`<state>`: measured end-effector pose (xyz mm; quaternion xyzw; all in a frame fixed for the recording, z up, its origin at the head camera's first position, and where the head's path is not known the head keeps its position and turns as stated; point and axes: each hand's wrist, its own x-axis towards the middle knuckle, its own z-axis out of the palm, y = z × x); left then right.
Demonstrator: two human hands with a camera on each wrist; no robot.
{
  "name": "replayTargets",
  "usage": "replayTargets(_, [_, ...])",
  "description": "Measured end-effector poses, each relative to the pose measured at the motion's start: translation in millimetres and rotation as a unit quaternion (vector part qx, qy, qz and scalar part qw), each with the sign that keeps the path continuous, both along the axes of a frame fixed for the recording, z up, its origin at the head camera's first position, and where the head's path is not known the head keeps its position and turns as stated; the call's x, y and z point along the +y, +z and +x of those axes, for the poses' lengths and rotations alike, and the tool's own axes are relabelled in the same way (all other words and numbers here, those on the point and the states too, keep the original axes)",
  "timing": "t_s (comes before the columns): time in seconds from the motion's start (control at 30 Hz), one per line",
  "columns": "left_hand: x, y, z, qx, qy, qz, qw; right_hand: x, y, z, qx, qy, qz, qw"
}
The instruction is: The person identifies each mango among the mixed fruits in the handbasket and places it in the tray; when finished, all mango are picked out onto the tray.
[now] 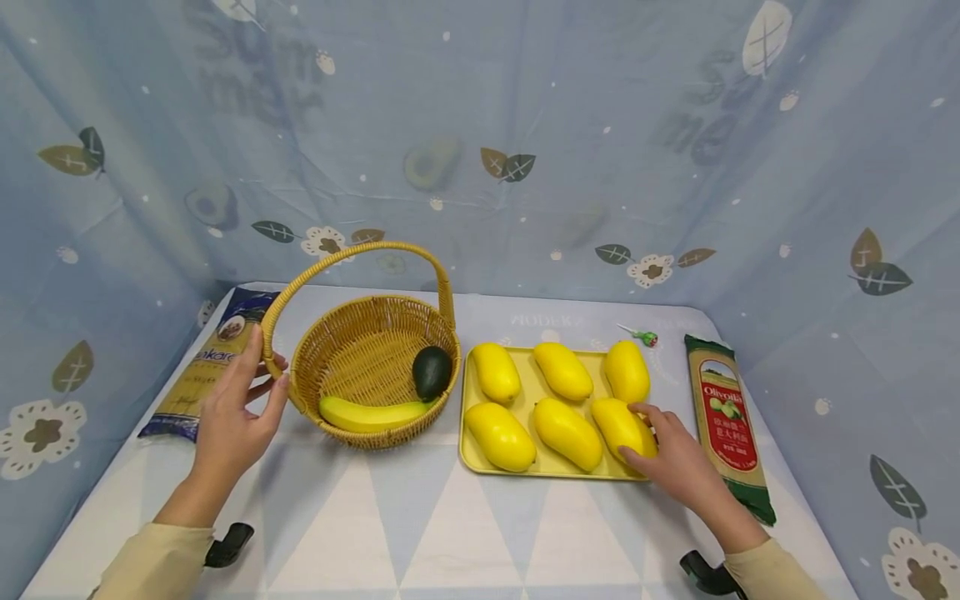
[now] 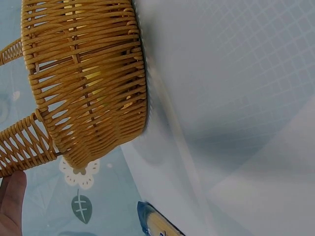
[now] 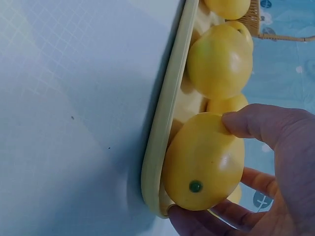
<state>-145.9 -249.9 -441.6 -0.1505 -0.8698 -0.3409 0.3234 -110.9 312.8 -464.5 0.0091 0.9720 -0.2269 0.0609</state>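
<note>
On the left, my left hand (image 1: 238,408) pinches the lower end of the handle (image 1: 352,252) of a woven basket (image 1: 300,367). In the left wrist view its thumb (image 2: 14,196) lies against the wicker handle, and the other fingers are mostly hidden. A banana (image 1: 375,415) and a dark green avocado (image 1: 432,373) lie inside the basket. My right hand (image 1: 678,458) grips the front-right mango (image 1: 624,425) on a yellow tray (image 1: 525,357). In the right wrist view, thumb and fingers span this mango (image 3: 204,162) beside the tray's rim. Several other mangoes (image 1: 566,433) share the tray.
A blue-and-gold pasta packet (image 1: 202,367) lies left of the basket. Right of the tray is a green-ended pasta packet (image 1: 727,417), close to my right forearm. A small red-and-green item (image 1: 643,337) lies behind the tray. Patterned curtains (image 1: 480,167) enclose the table.
</note>
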Motion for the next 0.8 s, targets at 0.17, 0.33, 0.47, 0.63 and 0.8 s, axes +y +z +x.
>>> replayTargets(0.17, [0,0.2,-0.5,0.001,0.005,-0.004,1.0,0,0.2,0.8,-0.001,0.0,0.002,1.0])
replayTargets(0.33, [-1,-0.4,-1.2,-0.001,0.008,-0.007,0.9999,0,3.5,3.7,0.005,-0.004,0.007,1.0])
replayTargets(0.47, [-1,-0.2,-0.8,0.0,0.011,-0.007,0.9999,-2,10.3,1.7,0.027,-0.003,0.017,0.999])
replayTargets(0.63, [-1,-0.1,-0.3,0.0,0.011,-0.01,0.9999,-9,17.1,-5.3,0.055,0.01,0.013,0.998])
replayTargets(0.8, [-2,-0.5,-0.7,-0.004,0.014,-0.017,0.9997,-23,23.2,-19.4,0.067,0.036,0.001,0.997])
